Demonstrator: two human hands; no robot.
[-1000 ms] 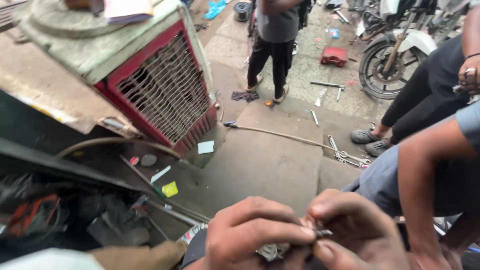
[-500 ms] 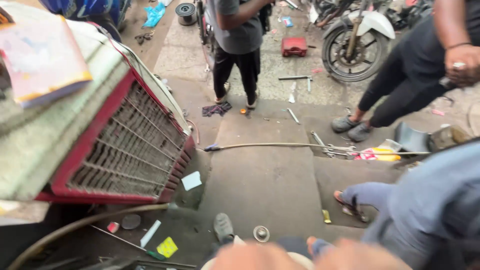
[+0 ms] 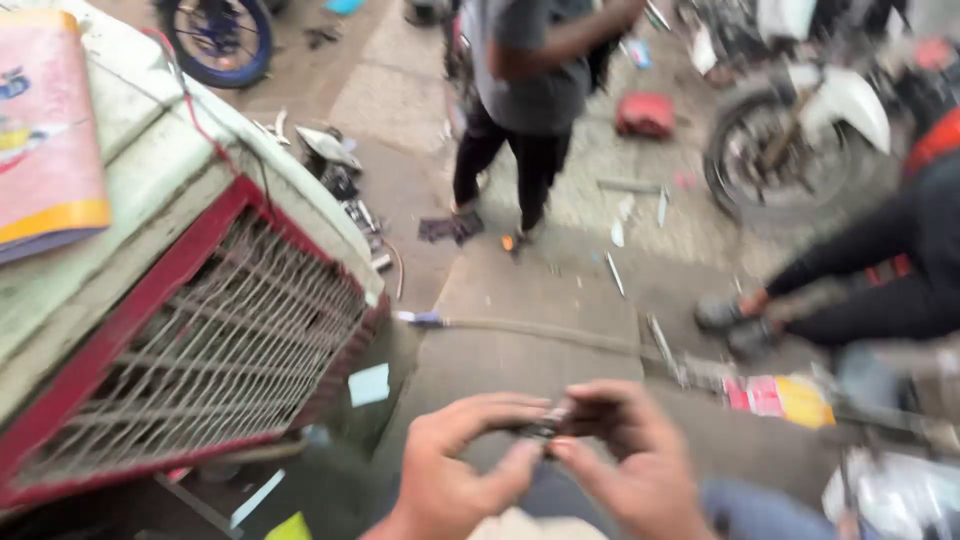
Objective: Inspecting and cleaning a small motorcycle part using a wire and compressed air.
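Littered pavement, left hand [image 3: 455,470] and right hand [image 3: 625,455] together pinching small dark part [image 3: 543,428], grilled cooler [image 3: 190,330] beside.

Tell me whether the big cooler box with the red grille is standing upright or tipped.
Tipped. The cooler box leans, its red-framed grille slanting and its top sloping, with a pink book lying on that top.

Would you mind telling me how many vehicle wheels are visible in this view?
2. A blue-rimmed wheel stands at the top left, behind the red-framed cooler. A motorbike's front wheel under a white mudguard stands at the upper right. More may lie hidden beyond the frame's blurred top edge.
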